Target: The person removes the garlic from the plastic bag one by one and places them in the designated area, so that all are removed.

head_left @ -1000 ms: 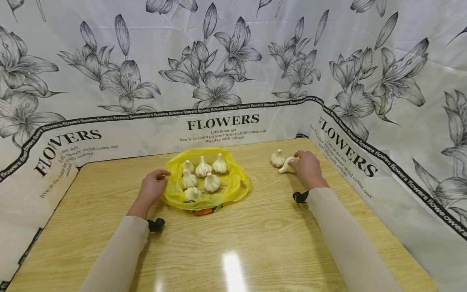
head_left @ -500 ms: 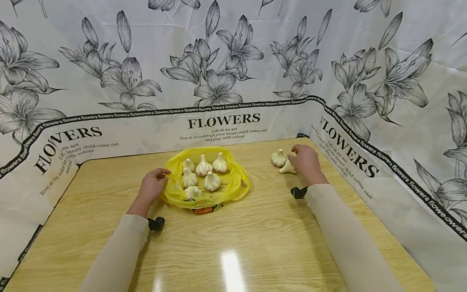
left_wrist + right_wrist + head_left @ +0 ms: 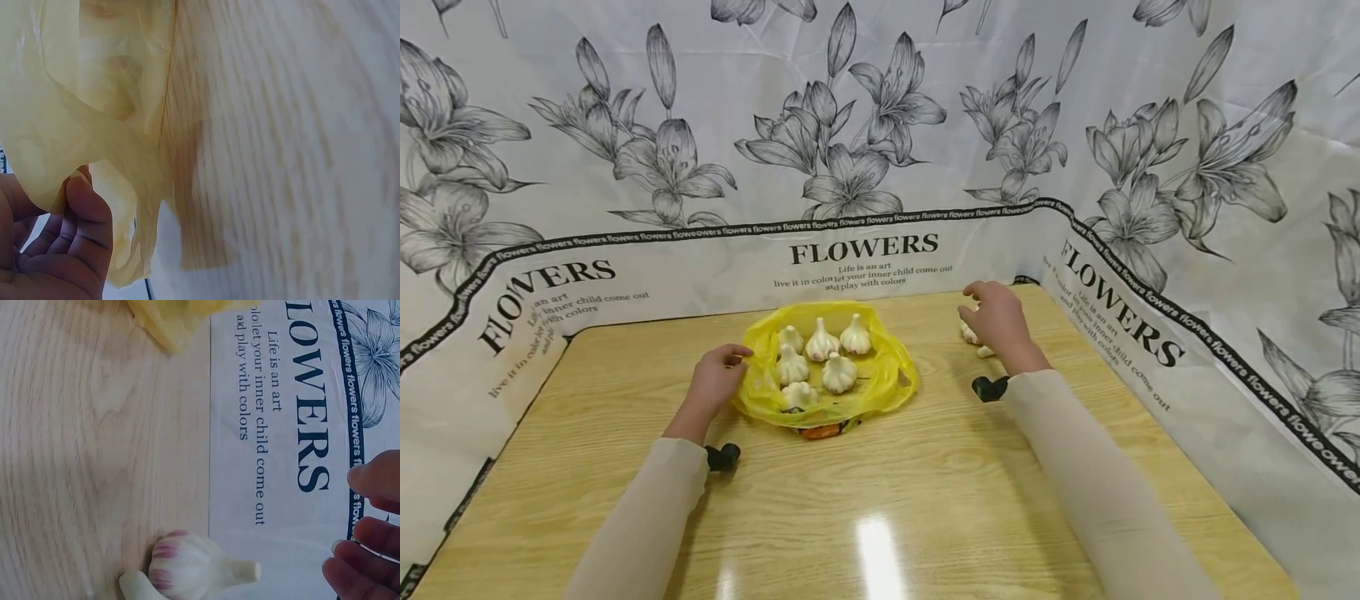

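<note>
Pinching the edge of a yellow plastic bag (image 3: 895, 358), the left hand (image 3: 713, 385) was at the bag's left side, thumb and fingertip closed upon the thin film. The bag lay wide-mouthed on a wood-grained table (image 3: 910, 475), and from where I stood six garlic bulbs (image 3: 838, 375) could be counted inside it, near one another. The right hand (image 3: 1000, 325) was well apart from the bag, over the table's far right part; its fingers were released, thumb and fingertips spread apart. Two loose pieces were partly hidden by it: a purple-streaked bulb (image 3: 190, 565), its stalk pointing toward the printed cloth, and just beside this a second bulb (image 3: 139, 586), of which chiefly the pale stalk showed. Cloth hangings (image 3: 880, 117) with grey lilies and the word FLOWERS stood behind and alongside the table. Beige sleeves (image 3: 1075, 467) covered both forearms.
</note>
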`<state>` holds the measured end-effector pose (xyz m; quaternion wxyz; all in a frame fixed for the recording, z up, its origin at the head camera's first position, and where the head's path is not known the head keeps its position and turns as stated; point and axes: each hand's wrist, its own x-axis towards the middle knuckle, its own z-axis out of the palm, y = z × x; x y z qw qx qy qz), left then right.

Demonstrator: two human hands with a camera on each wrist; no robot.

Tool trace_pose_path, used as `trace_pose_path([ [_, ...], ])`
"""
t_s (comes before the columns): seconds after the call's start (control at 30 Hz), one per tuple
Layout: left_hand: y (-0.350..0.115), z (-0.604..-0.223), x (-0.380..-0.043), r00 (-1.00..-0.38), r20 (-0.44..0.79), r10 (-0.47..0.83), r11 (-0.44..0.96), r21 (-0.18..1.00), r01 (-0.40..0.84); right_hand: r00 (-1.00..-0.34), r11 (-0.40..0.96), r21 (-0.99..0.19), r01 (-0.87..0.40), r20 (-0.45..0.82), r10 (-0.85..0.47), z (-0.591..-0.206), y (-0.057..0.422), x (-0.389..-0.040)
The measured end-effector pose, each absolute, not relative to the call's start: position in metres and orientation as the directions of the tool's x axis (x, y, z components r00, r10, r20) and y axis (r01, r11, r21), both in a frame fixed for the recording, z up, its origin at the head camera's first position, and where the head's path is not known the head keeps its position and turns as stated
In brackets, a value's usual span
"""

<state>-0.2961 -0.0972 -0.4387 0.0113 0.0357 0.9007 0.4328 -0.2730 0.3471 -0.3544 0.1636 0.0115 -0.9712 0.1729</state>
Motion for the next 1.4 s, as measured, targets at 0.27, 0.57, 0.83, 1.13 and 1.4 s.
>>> trace_pose_path([
  [0.27, -0.095, -0.437, -0.296, -0.998, 0.01, 0.064, 0.59, 0.806, 0.046, -0.955, 0.947, -0.306, -0.103, 0.295, -0.009, -0.345, 0.325, -0.277],
  [0.57, -0.096, -0.44, -0.296, -0.999, -0.006, 0.049, 0.58, 0.814, 0.023, -0.959, 0.941, -0.302, -0.154, 0.274, -0.07, -0.34, 0.304, -0.278],
  [0.83, -0.094, -0.442, -0.294, -0.999, 0.002, 0.047, 0.577, 0.816, 0.029, -0.949, 0.944, -0.236, -0.23, 0.268, -0.164, -0.342, 0.286, -0.278],
  [1.13, -0.093, -0.44, -0.292, -0.999, -0.005, 0.047, 0.581, 0.813, 0.023, -0.939, 0.923, -0.257, -0.287, 0.266, -0.218, -0.345, 0.261, -0.281],
  [1.4, -0.094, -0.438, -0.292, -0.999, 0.007, 0.053, 0.595, 0.803, 0.037, -0.946, 0.864, -0.397, -0.309, 0.219, -0.237, -0.352, 0.24, -0.282],
])
